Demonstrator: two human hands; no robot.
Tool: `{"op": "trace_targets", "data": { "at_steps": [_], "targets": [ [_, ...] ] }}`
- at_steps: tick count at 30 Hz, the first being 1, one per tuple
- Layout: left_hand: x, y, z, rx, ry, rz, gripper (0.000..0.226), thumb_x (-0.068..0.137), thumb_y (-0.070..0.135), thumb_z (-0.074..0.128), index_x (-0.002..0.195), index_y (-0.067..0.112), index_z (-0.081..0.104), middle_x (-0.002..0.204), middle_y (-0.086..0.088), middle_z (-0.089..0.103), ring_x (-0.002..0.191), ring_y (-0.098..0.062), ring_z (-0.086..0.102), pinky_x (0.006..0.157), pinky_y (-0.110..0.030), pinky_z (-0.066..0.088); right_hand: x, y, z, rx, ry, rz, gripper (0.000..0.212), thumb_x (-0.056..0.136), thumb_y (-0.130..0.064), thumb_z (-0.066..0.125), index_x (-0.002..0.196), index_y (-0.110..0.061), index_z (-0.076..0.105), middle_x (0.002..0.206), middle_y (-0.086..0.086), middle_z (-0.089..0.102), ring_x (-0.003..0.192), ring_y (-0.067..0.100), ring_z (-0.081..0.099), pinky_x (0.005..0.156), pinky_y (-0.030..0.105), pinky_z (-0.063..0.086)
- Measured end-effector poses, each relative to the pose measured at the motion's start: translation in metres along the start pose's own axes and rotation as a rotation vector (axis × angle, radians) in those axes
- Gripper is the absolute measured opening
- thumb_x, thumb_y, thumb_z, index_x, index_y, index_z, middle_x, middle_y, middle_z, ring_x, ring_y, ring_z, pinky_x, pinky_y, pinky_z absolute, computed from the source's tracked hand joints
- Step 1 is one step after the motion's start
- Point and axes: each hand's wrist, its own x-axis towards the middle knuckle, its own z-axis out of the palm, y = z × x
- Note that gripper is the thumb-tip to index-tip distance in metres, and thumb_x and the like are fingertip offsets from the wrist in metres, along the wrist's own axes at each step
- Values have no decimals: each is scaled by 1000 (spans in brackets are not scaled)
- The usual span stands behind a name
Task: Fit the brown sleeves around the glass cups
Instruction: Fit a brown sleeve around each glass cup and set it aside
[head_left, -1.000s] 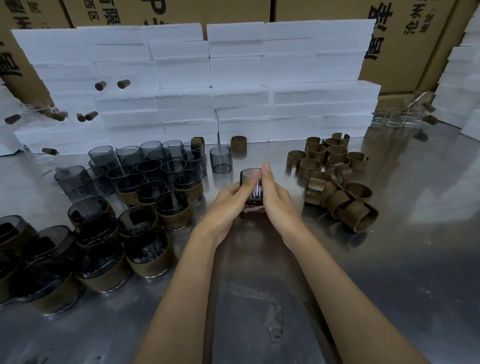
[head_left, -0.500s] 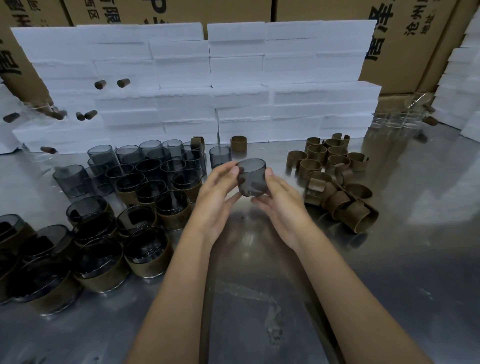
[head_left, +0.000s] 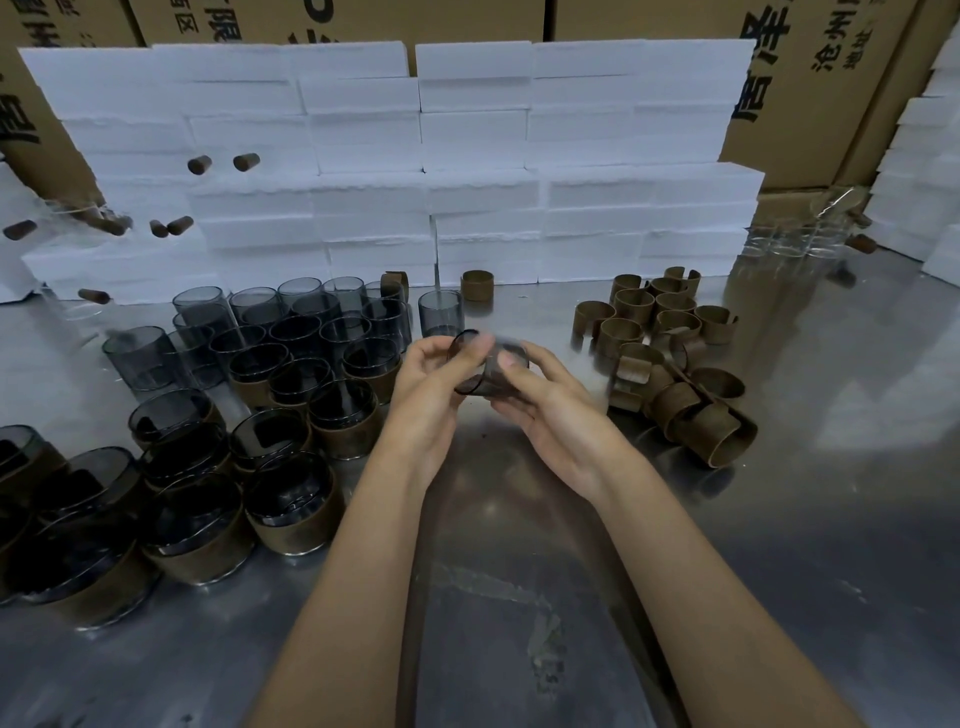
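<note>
A smoky glass cup (head_left: 485, 371) lies tipped on its side in the air, mouth toward the left, blurred by motion. My left hand (head_left: 431, 387) grips its rim side and my right hand (head_left: 550, 400) holds its base side; no sleeve shows on it. Loose brown sleeves (head_left: 670, 353) lie heaped on the metal table (head_left: 805, 467) to the right of my hands. Bare smoky cups (head_left: 311, 322) stand at the left back. Cups wearing brown sleeves (head_left: 291, 504) crowd the left front.
White foam blocks (head_left: 467, 156) are stacked in a wall along the table's back, with cardboard boxes (head_left: 810, 88) behind. A single bare cup (head_left: 440, 313) and one sleeve (head_left: 477, 286) stand just beyond my hands. Clear glasses (head_left: 795, 239) sit at the far right back.
The cup went from low between my pressed palms up into my fingertips, then turned from upright onto its side as both hands rotated it.
</note>
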Motion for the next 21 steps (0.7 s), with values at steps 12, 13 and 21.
{"op": "trace_targets", "data": {
  "at_steps": [12,13,21],
  "targets": [
    [6,-4,-2,-78,-42,-175,39,104,-1,42,141,-5,54,142,-24,60,133,-34,58,113,-39,46,-1,-3,3,59,173,-75,47,89,-36,77,129,-17,62,94,1,78,87,13,73,77,27,55],
    [6,-4,-1,-84,-55,-170,39,104,2,45,141,-2,56,141,-22,61,133,-32,58,112,-40,48,-1,-3,2,31,211,-81,48,87,-38,79,128,-20,63,98,3,78,89,15,74,78,27,55],
    [6,-13,3,-53,-137,-131,35,109,31,49,134,11,62,130,-18,69,119,-27,67,96,-37,59,3,3,5,-292,369,-206,23,90,-57,70,107,-41,68,95,1,73,85,10,72,72,21,54]
  ]
}}
